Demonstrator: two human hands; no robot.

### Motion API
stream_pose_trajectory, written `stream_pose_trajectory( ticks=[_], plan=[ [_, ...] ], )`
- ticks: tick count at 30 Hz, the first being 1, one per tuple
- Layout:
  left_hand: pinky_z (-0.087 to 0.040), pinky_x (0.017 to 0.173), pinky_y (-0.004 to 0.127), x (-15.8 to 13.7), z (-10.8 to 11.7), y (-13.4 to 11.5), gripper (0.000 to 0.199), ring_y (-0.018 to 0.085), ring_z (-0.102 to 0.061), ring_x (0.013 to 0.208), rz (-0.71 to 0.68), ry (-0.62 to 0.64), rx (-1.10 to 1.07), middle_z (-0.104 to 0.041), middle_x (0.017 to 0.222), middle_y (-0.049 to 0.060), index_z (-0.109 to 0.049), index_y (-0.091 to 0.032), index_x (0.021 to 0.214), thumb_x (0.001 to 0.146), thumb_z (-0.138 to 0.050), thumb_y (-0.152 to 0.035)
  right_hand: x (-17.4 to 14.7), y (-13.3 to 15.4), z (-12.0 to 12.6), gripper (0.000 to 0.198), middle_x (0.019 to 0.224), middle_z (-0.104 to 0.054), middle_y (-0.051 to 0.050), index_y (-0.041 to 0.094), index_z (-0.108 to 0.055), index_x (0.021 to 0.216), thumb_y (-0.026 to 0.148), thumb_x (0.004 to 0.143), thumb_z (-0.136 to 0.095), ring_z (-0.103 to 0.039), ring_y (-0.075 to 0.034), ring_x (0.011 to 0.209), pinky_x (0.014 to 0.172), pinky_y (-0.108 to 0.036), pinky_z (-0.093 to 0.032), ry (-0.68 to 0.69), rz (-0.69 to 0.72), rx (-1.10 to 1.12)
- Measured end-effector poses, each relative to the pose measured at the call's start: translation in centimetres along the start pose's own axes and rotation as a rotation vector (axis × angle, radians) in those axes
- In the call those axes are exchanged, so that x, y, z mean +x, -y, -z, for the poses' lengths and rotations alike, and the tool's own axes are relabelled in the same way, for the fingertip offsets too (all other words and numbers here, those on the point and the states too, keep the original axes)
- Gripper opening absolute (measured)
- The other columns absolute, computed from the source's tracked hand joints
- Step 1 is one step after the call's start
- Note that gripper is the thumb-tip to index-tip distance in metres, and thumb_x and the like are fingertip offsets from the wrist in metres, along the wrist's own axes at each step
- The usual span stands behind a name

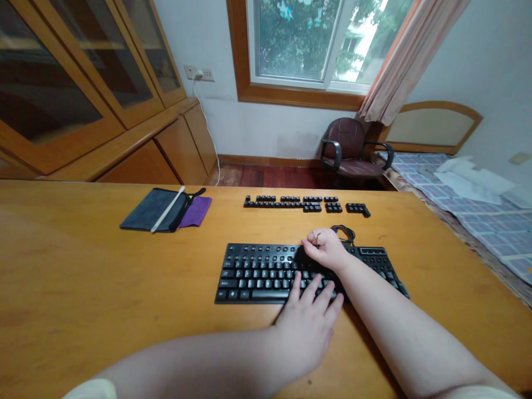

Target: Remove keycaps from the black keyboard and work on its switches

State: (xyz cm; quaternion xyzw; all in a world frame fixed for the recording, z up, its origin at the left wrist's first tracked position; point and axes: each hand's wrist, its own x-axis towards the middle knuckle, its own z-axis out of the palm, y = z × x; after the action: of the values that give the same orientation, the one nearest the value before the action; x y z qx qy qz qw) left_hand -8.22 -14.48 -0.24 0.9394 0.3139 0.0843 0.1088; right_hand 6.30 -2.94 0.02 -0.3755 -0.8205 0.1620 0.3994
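Note:
A black keyboard lies flat on the wooden desk. Its upper rows show small bare stems where keycaps are off, while the lower rows carry their caps. My left hand rests with spread fingers on the front right of the letter keys and the front edge. Above the keyboard's back rows, right of the middle, my right hand is closed; a thin bit shows at its fingers, too small to name. Loose black keycaps sit in ordered rows behind the keyboard. My right hand and forearm hide part of the keys.
A coiled black cable lies behind the keyboard. To the left are a dark grey pouch, a whitish stick across it and a purple cloth. Beyond the desk stand an armchair and a bed.

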Motion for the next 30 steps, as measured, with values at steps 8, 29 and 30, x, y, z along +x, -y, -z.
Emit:
stream_pose_trajectory(
  ticks=[8, 29, 30],
  plan=[
    [-0.017, 0.106, 0.060, 0.1, 0.1, -0.2, 0.049, 0.031, -0.026, 0.132, 0.000, -0.007, 0.020, -0.038, 0.143, 0.007, -0.037, -0.021, 0.137, 0.091, -0.032, -0.040, -0.3, 0.8, -0.1, 0.041, 0.042, -0.040, 0.004, 0.021, -0.033, 0.047, 0.021, 0.081, -0.057, -0.038, -0.009, 0.041, 0.047, -0.024, -0.032, 0.166, 0.278, 0.077],
    [-0.003, 0.103, 0.070, 0.2, 0.4, 0.4, 0.061, 0.034, -0.010, 0.137, -0.018, 0.031, -0.038, -0.024, 0.150, 0.005, -0.024, -0.019, 0.144, 0.089, -0.034, -0.044, -0.7, 1.4, -0.6, 0.046, 0.043, -0.038, 0.002, 0.022, -0.034, 0.044, 0.035, 0.086, -0.047, -0.039, -0.011, 0.042, 0.046, -0.026, -0.034, -0.220, -0.138, 0.228],
    [-0.002, 0.103, 0.070, 0.2, 0.4, 0.4, 0.061, 0.034, -0.011, 0.137, -0.017, 0.033, -0.043, -0.024, 0.150, 0.005, -0.023, -0.020, 0.144, 0.089, -0.034, -0.044, -0.7, 1.5, -0.5, 0.045, 0.044, -0.039, 0.002, 0.021, -0.036, 0.045, 0.035, 0.087, -0.046, -0.038, -0.011, 0.042, 0.045, -0.026, -0.033, -0.307, -0.200, 0.231]
  ],
)
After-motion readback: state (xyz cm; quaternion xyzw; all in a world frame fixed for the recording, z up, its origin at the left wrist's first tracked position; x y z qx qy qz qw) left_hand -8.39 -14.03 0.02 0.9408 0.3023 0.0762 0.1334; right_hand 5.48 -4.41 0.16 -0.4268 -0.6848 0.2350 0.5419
